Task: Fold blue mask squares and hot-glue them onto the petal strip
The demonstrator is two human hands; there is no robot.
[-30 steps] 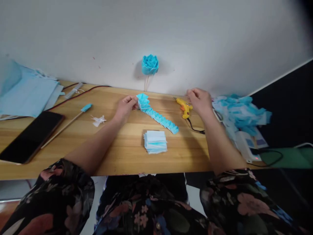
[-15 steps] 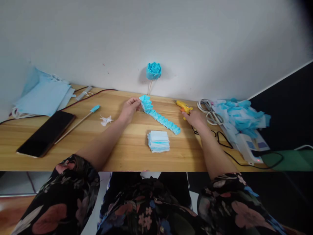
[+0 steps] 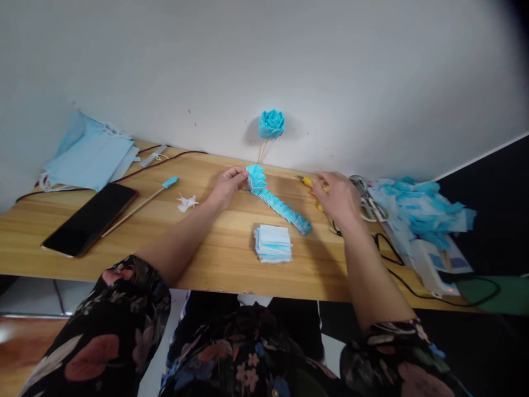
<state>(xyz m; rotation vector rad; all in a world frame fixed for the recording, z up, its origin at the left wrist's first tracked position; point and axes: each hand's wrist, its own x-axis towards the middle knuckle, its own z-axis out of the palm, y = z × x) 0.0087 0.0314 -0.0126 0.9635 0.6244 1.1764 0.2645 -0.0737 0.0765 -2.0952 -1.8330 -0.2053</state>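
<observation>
A pleated strip of light-blue fabric with pointed petal folds [image 3: 276,201] runs diagonally across the wooden table. Its upper left end is pinched between the thumb and fingers of my left hand [image 3: 230,183]. My right hand [image 3: 339,197] is curled over a yellow glue gun [image 3: 307,181], covering most of its body; the nozzle sticks out to the left. Just below the strip lies a stack of white and blue fabric squares [image 3: 273,242]. Behind it, a blue fabric rose [image 3: 271,124] on a thin stick leans at the wall.
At left are face masks [image 3: 88,157], a phone [image 3: 88,220], a blue-tipped stick [image 3: 134,209] and a white scrap [image 3: 187,203]. Scissors [image 3: 374,209], blue fabric pieces [image 3: 425,204], a power strip [image 3: 433,267] and a black cable [image 3: 388,248] occupy the right side.
My right hand has moved from the glue gun's handle to over its body, and the gun has shifted slightly. My left hand keeps its pinch on the strip. The whole view has shifted a little.
</observation>
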